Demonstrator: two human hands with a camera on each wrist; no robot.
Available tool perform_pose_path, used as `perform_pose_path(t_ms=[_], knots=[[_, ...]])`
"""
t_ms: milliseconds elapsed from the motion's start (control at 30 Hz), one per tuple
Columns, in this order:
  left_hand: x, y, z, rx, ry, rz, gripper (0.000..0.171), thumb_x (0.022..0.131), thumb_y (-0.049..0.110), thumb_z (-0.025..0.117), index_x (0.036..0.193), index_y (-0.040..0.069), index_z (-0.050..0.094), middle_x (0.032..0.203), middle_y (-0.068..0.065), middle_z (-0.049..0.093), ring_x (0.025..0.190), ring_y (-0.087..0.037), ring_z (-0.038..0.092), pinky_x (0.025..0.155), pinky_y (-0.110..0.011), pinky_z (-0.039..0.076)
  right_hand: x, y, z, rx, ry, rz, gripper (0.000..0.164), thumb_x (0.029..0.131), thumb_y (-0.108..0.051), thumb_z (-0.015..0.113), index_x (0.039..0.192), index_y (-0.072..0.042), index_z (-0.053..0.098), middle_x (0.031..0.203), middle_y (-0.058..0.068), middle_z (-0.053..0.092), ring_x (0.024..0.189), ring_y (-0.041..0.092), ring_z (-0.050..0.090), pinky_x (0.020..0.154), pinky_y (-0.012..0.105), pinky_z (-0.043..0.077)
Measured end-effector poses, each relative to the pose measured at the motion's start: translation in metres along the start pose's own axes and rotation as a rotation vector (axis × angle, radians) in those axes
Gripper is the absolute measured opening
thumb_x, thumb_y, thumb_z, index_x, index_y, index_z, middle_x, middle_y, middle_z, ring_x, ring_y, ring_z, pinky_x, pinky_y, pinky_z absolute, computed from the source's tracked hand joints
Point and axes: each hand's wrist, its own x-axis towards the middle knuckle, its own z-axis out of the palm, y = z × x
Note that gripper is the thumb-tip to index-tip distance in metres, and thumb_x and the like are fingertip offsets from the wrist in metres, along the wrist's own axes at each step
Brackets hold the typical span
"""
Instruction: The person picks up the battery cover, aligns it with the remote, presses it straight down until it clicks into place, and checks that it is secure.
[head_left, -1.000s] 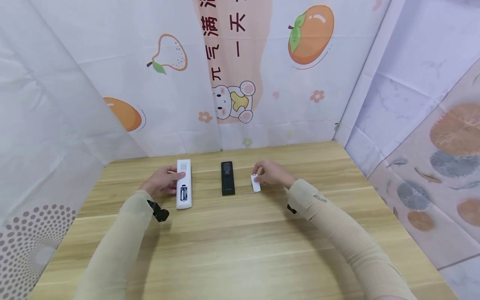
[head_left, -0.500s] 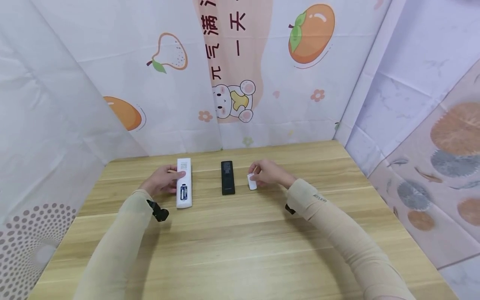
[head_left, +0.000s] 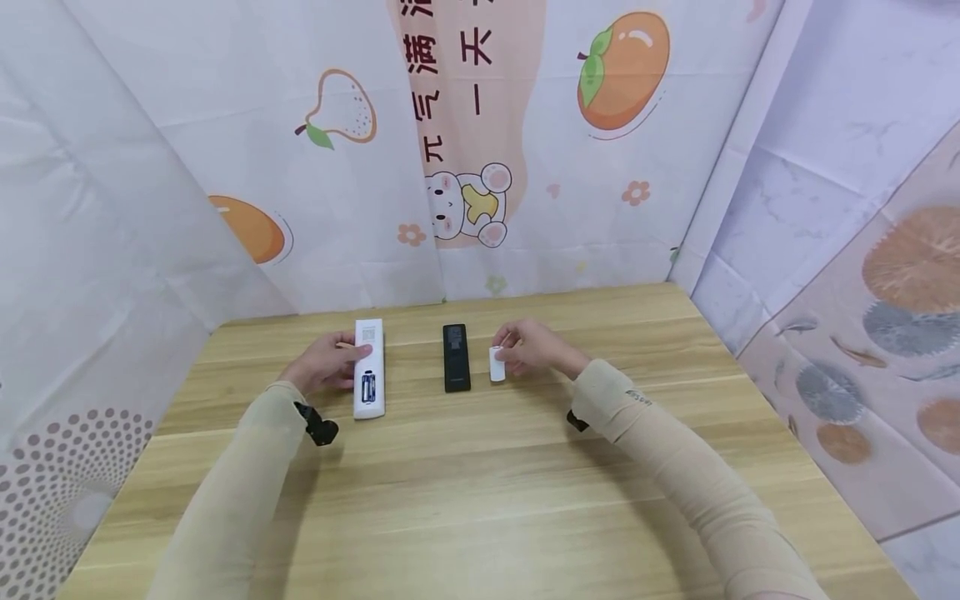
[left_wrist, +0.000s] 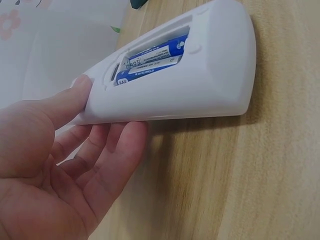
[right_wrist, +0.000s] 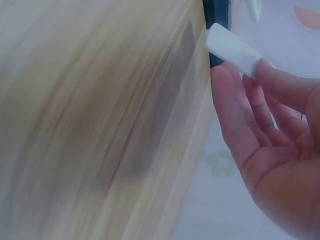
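Observation:
My left hand grips a white remote control by its side, thumb on top and fingers beneath the edge. The remote lies back side up, its battery compartment uncovered. Two blue-and-white AAA batteries sit side by side in that compartment in the left wrist view. My right hand pinches a small white battery cover between thumb and fingers, with the cover pointing toward the left. Between the two hands a black remote control lies on the table, just left of the cover.
The wooden table meets a printed white curtain along its far edge. Another curtain hangs along the right side. A black wrist camera sits at my left cuff.
My right hand has moved slightly left with the battery cover, bringing it nearer the black remote, and the cover has turned a little. The left hand and white remote stay put.

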Motion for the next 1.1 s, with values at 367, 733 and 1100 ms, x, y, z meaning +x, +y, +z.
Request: perform_pose_path(t_ms=[367, 733, 1100], knots=[[-0.004, 0.001, 0.003, 0.035, -0.002, 0.004, 0.061, 0.105, 0.036, 0.057, 0.150, 0.003, 0.032, 0.130, -0.021, 0.053, 0.100, -0.028, 0.059, 0.083, -0.036, 0.058, 0.002, -0.010, 0.010, 0.007, -0.032, -0.036, 0.019, 0.098, -0.005, 0.068, 0.116, 0.001, 0.064, 0.100, 0.014, 0.064, 0.084, 0.028, 0.071, 0.071, 0.037, 0.062], [-0.007, 0.001, 0.000, 0.001, -0.002, 0.001, 0.064, 0.103, 0.039, 0.059, 0.151, 0.007, 0.032, 0.130, -0.020, 0.054, 0.102, -0.028, 0.059, 0.085, -0.038, 0.058, 0.011, -0.019, 0.021, 0.003, -0.055, -0.088, 0.019, 0.098, -0.006, 0.067, 0.115, 0.001, 0.063, 0.099, 0.013, 0.065, 0.084, 0.031, 0.072, 0.071, 0.040, 0.062], [-0.006, 0.000, 0.000, 0.002, 0.003, 0.006, 0.065, 0.103, 0.039, 0.060, 0.152, 0.009, 0.031, 0.131, -0.021, 0.054, 0.101, -0.027, 0.060, 0.083, -0.037, 0.058, 0.012, -0.030, 0.030, 0.010, -0.060, -0.117, 0.017, 0.098, -0.006, 0.068, 0.114, -0.001, 0.064, 0.098, 0.013, 0.064, 0.088, 0.036, 0.071, 0.075, 0.046, 0.062]])
